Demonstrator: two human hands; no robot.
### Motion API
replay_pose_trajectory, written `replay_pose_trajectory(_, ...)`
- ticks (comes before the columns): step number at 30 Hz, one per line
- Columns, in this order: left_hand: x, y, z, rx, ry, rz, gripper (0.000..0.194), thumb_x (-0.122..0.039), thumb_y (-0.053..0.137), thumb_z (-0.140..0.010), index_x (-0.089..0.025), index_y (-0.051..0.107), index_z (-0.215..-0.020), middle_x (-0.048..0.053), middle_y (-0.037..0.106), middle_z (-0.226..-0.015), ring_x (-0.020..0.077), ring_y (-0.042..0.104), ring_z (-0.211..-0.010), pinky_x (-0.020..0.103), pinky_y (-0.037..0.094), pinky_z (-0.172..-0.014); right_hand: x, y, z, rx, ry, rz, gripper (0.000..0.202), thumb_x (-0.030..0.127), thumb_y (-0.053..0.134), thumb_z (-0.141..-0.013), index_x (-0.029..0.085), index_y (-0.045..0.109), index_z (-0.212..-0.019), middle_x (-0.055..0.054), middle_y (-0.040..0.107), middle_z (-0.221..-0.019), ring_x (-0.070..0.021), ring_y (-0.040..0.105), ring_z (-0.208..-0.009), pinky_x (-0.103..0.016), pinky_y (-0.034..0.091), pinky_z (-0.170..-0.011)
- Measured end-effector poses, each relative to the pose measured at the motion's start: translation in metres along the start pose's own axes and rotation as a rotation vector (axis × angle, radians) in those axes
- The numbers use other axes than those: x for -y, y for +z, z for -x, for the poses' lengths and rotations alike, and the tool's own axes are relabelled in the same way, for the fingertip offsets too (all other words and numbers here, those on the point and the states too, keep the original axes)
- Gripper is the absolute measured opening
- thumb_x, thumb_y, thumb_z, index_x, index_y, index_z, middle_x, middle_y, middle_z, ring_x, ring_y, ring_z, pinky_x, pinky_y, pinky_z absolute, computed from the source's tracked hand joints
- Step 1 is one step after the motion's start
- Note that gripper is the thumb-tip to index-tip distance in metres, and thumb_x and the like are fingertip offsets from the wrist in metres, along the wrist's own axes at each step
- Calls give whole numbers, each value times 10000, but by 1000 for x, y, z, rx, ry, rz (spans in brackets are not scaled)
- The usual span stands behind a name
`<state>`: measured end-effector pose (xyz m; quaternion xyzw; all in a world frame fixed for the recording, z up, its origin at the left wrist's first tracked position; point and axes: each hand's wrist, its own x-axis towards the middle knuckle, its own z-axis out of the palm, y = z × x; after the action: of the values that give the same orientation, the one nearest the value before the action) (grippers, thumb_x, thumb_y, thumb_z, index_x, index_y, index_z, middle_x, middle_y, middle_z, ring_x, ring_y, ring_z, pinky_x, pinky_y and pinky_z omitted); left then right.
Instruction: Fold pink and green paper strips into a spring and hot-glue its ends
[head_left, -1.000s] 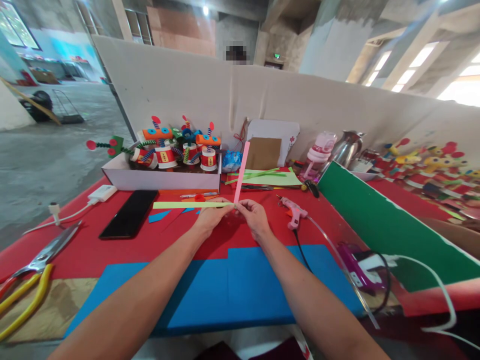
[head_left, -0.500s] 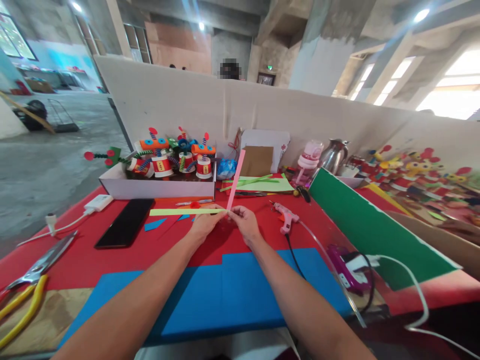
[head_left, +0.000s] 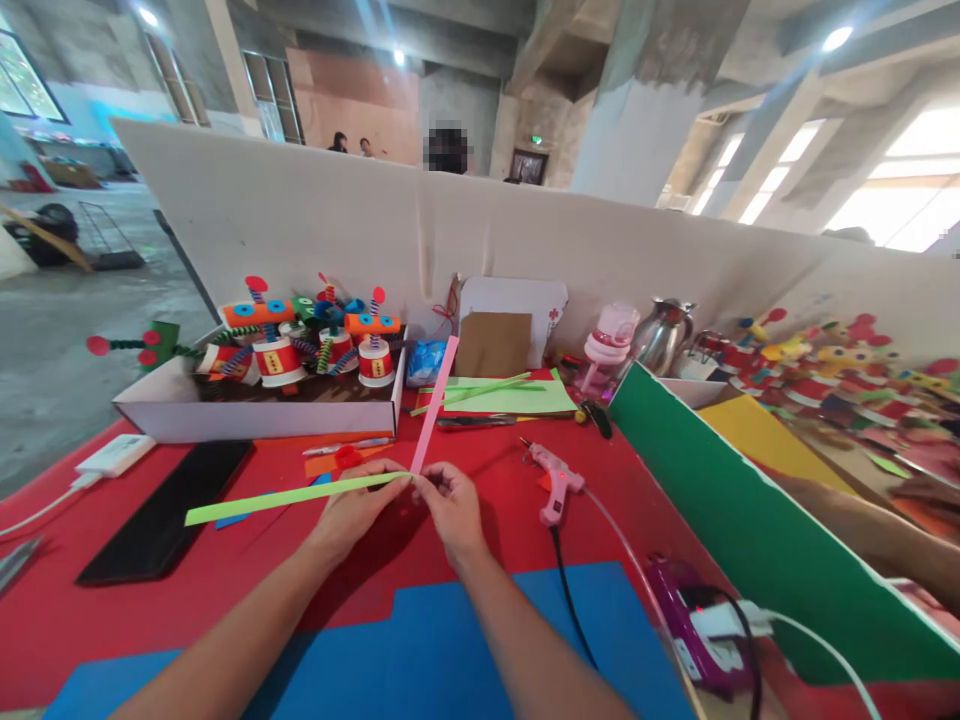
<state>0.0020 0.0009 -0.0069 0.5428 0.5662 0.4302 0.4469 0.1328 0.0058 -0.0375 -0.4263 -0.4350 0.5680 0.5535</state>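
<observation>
My left hand (head_left: pixel 358 505) pinches the end of a light green paper strip (head_left: pixel 277 500), which stretches out to the left above the table. Close beside it, my right hand (head_left: pixel 451 505) is closed at the lower end of a pink paper strip (head_left: pixel 435 405) that points up and away. The two strips meet at a corner between my fingertips; the exact joint is hidden there. Right of my hands, a pink hot glue gun (head_left: pixel 556 482) rests on the red table surface (head_left: pixel 495 540). Behind my left hand lie orange and blue paper scraps.
A white box (head_left: pixel 262 420) with cup figures stands at the back left, near a black phone (head_left: pixel 165 515). Green strips lie on pale green paper (head_left: pixel 510 398). A green board (head_left: pixel 750 520) borders the right, with another person's arm (head_left: pixel 870 530) beyond. A purple power socket (head_left: pixel 697 630) sits front right.
The view has shifted, so the table things sit lower and mostly further left. The green strip's free end now tilts down towards me. Another person's arm has appeared at the right.
</observation>
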Motion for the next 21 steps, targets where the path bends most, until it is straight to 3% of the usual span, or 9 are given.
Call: replay_pose_trajectory(21,-7,1,4,-18,3,-22,195,-398,618,-650,-207,634,-680,12,660,-667,168,586,-643,253,469,-599,6,1,1,-32,-100,190,152,354,627,-688,224,554,-663,23,587,-601,-137,548,-573,-254,445,-581)
